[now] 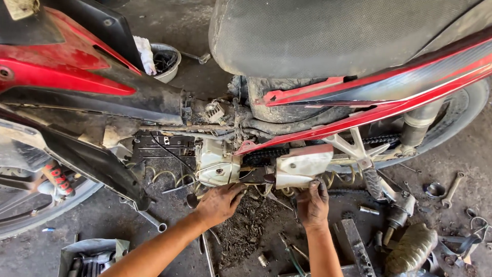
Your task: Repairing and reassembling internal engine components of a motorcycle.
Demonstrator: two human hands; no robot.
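Note:
I look down at the side of a red motorcycle [359, 97] with a dark seat. My left hand [218, 202] reaches under the dirty white engine casing [218, 161], fingers curled against its lower edge; whether it holds something is hidden. My right hand [312, 205] grips the bottom edge of a whitish cover plate [302, 166] beside the drive chain [266, 154]. Yellowish coiled springs or wires [169, 177] hang below the engine.
Greasy dirt lies on the concrete floor under the engine. A spanner [453, 189], sockets and small metal parts lie at the right. A tool box [92, 256] sits at the bottom left, a white bowl [165, 61] with a rag behind the bike, a wheel [31, 205] at left.

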